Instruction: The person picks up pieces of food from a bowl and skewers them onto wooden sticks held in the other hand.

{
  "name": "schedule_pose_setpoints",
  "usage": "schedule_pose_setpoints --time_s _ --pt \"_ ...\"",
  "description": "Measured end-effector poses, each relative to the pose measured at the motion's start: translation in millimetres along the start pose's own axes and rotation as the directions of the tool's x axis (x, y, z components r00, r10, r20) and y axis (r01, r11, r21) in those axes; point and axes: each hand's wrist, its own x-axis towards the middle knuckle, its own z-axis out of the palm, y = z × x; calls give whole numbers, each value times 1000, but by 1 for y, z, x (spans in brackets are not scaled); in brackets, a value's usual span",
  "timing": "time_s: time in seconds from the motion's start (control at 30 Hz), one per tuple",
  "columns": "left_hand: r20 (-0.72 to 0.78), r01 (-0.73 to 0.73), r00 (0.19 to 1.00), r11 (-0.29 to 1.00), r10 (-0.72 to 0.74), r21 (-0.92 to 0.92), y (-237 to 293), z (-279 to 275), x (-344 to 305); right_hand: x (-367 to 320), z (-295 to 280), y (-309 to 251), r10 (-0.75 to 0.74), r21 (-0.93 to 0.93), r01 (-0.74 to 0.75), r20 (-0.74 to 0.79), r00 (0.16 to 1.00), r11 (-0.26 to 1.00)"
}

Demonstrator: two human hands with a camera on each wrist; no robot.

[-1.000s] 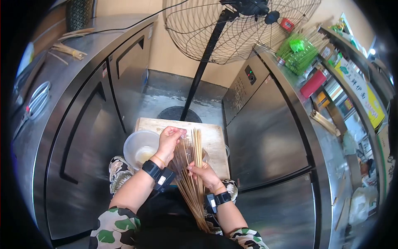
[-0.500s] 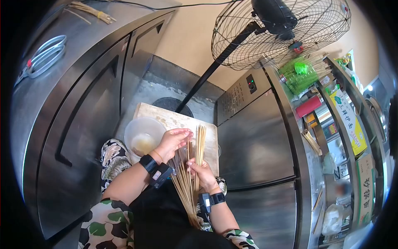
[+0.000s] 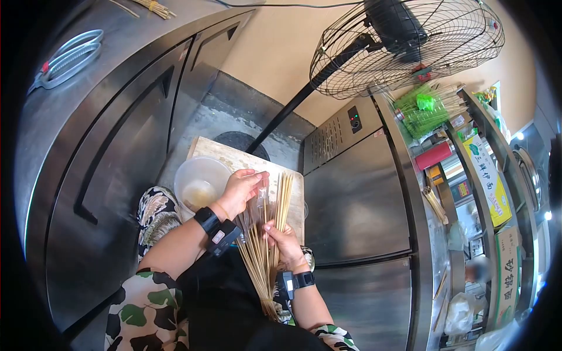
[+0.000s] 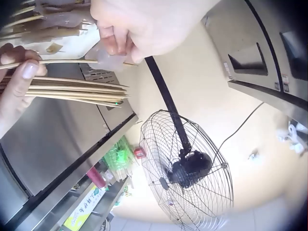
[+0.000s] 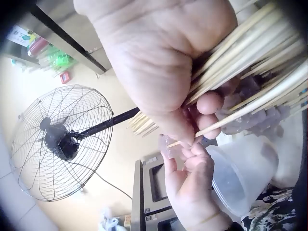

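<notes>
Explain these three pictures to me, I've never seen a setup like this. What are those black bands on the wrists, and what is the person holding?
There is no machine here: a person is working with bare hands. The wide picture comes from a camera worn on the head, looking down. The black bands on the wrists carry two more cameras, and each of the other pictures looks out past one hand.

The right hand grips a bundle of bamboo skewers. The left hand pinches a pale, soft piece on a single skewer; what it is made of is hard to tell.

Under the hands is a wooden board, with a clear plastic bowl at its left edge. Steel cabinets stand on both sides, and a standing fan is beyond the board.
</notes>
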Motion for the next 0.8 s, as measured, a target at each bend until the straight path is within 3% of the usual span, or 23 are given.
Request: schedule_pose_setpoints --time_s 0.23,0.43,0.63,0.73,0.8 --pt "65 -135 990 974 125 181 7 0 6 0 3 -1 -9 -14 9 14 1000 1000" --pt "279 -243 946 931 166 271 6 1 3 3 -1 6 -30 -6 30 -3 1000 1000" --pt "203 -248 964 846 169 472 11 11 -12 3 -2 5 -33 10 33 -2 999 999" --pt "301 -413 910 685 285 600 -4 8 -12 4 -4 7 -44 34 45 -19 999 998" --pt "297 -409 911 730 287 548 -12 9 -18 4 -5 7 -56 29 58 -42 998 998"
